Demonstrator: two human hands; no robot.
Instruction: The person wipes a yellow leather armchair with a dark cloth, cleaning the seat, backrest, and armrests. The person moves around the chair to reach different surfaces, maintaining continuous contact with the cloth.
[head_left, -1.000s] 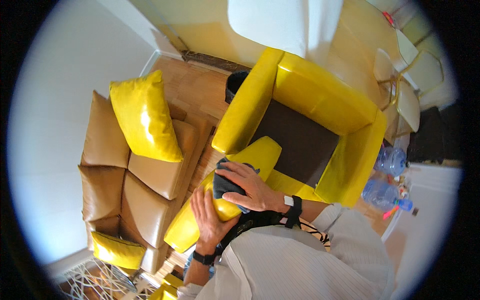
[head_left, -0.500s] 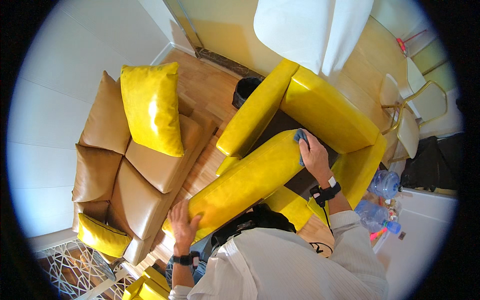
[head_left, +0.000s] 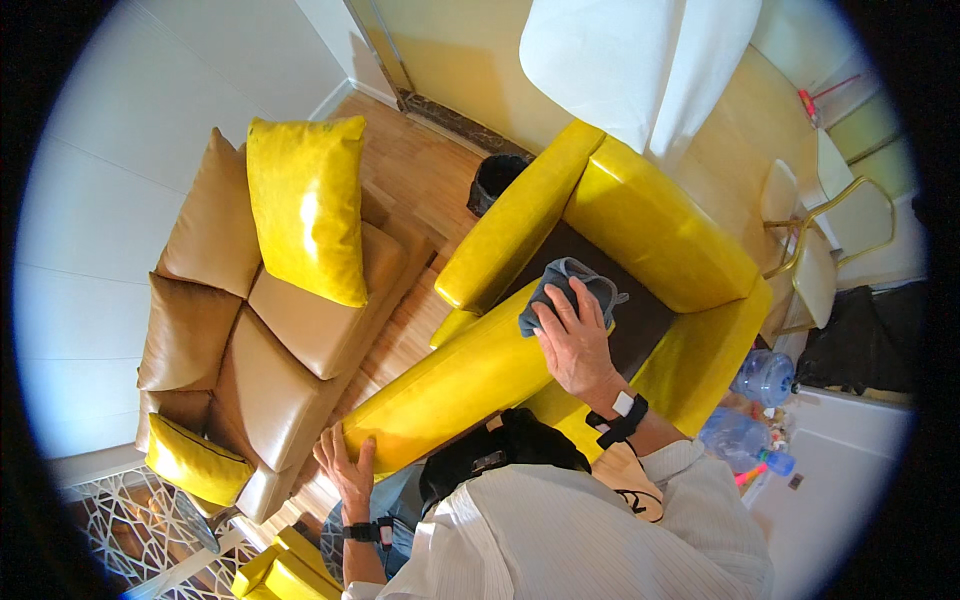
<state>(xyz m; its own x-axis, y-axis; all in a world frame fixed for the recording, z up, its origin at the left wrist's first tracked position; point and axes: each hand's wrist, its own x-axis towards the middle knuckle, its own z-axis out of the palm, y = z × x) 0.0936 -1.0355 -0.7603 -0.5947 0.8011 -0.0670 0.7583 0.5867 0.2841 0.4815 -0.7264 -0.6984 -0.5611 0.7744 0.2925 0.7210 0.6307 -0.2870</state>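
A long yellow seat cushion [head_left: 450, 365] lies slantwise across the front of a yellow armchair [head_left: 670, 225], whose dark seat base shows behind it. My right hand [head_left: 580, 350] presses a grey-blue cloth [head_left: 572, 280] against the cushion's far right end, fingers bent over the bunched fabric. At the cushion's near left end, my left hand [head_left: 347, 475] grips the corner, its thumb on the yellow face and its fingers along the edge. The cushion's underside is hidden. Both wrists wear black straps.
To the left stands a brown sofa [head_left: 270, 400] bearing a large yellow pillow [head_left: 308, 210] and a smaller yellow pillow [head_left: 195, 460]. Behind the armchair are a black bin [head_left: 492, 183] and a white-draped piece [head_left: 600, 70]. Large plastic bottles [head_left: 735, 438] and a chair [head_left: 815, 260] are at right.
My right hand has moved left along the cushion with the cloth, which now shows more spread out. My left hand and the cushion's near end have shifted slightly left and down.
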